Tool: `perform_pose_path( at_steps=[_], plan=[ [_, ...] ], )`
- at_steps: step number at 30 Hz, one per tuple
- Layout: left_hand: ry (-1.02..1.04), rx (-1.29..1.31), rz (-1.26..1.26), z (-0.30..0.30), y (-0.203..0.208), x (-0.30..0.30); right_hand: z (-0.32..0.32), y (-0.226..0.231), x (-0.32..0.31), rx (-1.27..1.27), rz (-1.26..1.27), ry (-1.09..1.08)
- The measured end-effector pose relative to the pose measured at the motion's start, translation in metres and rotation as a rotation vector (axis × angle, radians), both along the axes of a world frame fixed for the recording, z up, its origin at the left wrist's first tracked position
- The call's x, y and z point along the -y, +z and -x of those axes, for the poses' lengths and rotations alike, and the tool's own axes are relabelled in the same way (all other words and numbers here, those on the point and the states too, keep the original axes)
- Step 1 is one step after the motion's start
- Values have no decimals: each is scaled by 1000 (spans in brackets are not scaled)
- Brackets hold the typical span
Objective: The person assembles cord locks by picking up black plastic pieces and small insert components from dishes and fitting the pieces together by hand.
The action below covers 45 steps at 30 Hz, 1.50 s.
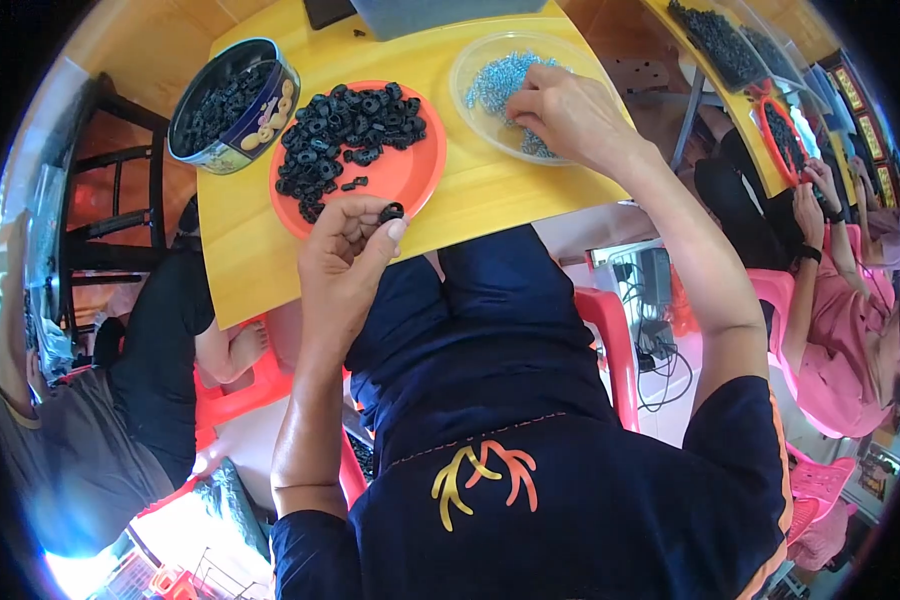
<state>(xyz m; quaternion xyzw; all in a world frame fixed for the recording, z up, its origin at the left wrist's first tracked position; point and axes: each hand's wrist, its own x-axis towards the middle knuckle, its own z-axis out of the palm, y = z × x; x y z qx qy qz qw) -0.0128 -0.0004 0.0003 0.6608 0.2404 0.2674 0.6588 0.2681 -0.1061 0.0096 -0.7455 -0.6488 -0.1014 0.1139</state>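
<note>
Left grip (345, 250): narrow, thumb and fingertips pinched on one small black ring-shaped piece (392, 211). The piece sits just off the near rim of the round coral-orange plate (408, 168). Its long axis seems to run about 8 to 2 o'clock, open face toward the wearer; too small to be certain.

Right grip (570, 115): fingers drawn together over the small shiny blue pieces (498, 82) in the round clear plastic bowl (473, 125); cannot tell whether one is pinched. Hand points to 10 o'clock.

Key relation: blue pieces lie between 1 and 2 o'clock from the black ring; right hand nearer to them. They form a loose heap; individual axes unreadable.

Outward: heaped black pieces (335, 130) on the plate, 12 o'clock of the left hand; round printed metal tin (257, 132) at 11; all on the yellow counter (235, 260).
</note>
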Motion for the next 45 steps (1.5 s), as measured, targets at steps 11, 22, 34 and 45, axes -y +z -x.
perform_pose_path(
  at_steps=[11,22,34,45],
  plan=[
    [-21,1,-23,-3,-1,0,7,-3,-8,4,-12,95],
    [-41,21,36,-4,1,2,-5,1,-15,13,40,126],
    [-38,-16,22,-4,0,2,-15,20,-17,-279,-150,142],
    [-42,-91,-14,-4,2,6,-17,19,-14,-140,145,147]
  ],
)
